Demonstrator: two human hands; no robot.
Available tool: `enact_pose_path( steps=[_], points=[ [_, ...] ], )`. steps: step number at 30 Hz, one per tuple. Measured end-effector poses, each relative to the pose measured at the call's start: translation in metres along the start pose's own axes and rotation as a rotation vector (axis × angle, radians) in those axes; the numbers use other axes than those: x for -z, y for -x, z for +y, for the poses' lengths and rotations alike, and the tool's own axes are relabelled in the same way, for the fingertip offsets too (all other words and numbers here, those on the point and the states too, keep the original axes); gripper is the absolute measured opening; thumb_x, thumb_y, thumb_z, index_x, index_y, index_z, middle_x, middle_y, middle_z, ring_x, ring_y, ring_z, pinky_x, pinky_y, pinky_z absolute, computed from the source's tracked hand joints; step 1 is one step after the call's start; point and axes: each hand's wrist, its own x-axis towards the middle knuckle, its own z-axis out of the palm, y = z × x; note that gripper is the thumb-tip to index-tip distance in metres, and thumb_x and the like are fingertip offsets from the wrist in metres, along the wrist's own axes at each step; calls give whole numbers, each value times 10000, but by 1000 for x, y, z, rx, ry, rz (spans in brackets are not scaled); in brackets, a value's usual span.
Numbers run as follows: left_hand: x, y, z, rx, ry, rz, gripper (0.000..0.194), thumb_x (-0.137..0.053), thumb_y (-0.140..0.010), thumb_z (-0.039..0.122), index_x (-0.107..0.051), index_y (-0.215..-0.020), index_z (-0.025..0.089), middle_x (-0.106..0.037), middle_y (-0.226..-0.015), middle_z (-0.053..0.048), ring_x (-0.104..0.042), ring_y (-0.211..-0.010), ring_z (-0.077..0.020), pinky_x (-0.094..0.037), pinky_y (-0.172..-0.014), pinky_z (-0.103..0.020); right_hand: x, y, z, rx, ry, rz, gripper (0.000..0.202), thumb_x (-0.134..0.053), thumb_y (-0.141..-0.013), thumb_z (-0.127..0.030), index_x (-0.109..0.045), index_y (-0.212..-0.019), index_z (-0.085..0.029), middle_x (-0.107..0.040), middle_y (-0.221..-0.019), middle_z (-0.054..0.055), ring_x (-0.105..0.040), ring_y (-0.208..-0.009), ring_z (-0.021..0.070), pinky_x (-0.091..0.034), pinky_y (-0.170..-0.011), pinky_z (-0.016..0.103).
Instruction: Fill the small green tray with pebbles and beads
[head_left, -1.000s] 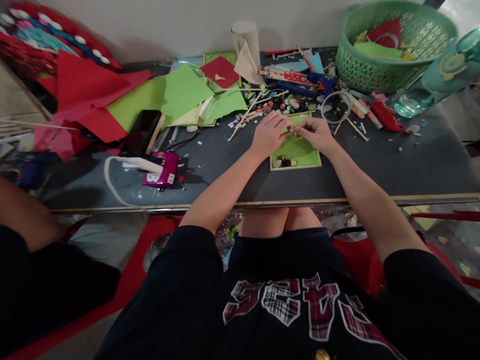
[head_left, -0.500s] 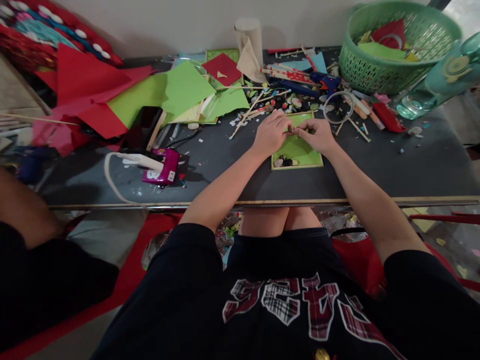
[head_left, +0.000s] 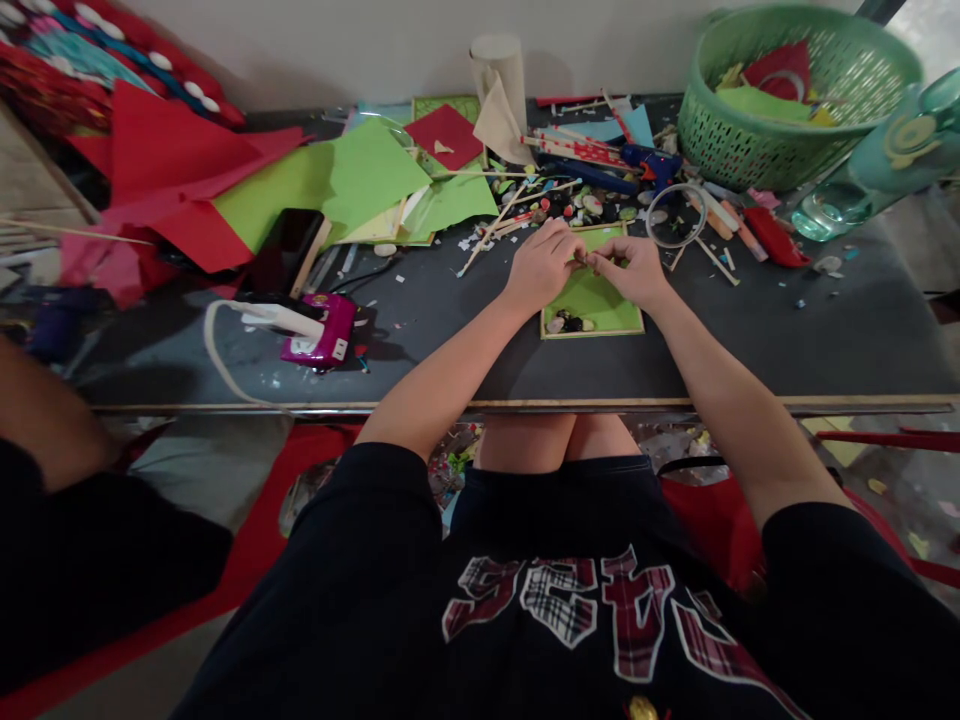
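Note:
My left hand [head_left: 541, 264] and my right hand [head_left: 634, 270] meet above a green panel [head_left: 600, 300] with a thin pale border. Both are closed, fingertips pinched together around something too small and hidden to make out. Dark and pale round pieces [head_left: 570, 323] lie in the panel's near left corner. The far part of the panel is partly covered by my hands. Just beyond it is a spread of small coloured pieces [head_left: 592, 204].
A clear tape roll [head_left: 676, 215] and a blue glue gun [head_left: 654, 165] lie behind my right hand. Farther right stand a green basket [head_left: 795, 140] and a bottle [head_left: 885, 150]. On the left are a purple power socket [head_left: 321, 332], coloured paper [head_left: 367, 180] and another person's arm [head_left: 52, 420].
The view has shifted very slightly. My hands remain pinched together over the green panel, with only tiny finger movement.

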Motion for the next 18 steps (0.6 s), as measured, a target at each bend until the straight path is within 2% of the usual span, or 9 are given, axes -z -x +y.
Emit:
enact_pose_path(
  steps=[4,10,18],
  points=[
    [0,1,1,-26,-3,3,433,-299,-1080,357,-641,-852,221,-749,-1082,-101,-645,-1202,-235,-520,-1048,-442,0,0,-3,17,-23,20,637,-663,-761,-810,-696,-656,-183,-641,-611,29,-483,-540,107,-342,-528,289],
    [3,2,2,-5,-20,14,331,-393,-1058,443,-645,-1042,229,-746,-1076,-96,-650,-1199,-245,-524,-1053,-437,0,1,-4,40,-85,21,659,-658,-754,-831,-711,-690,-177,-651,-633,36,-514,-568,113,-348,-527,285],
    [0,2,0,19,1,2,313,-388,-1054,426,-648,-1036,253,-738,-1061,-101,-643,-1203,-261,-514,-1070,-477,1,1,-2,-2,-62,-26,598,-695,-764,-782,-743,-749,-185,-684,-687,42,-504,-572,119,-365,-536,291]
  ],
)
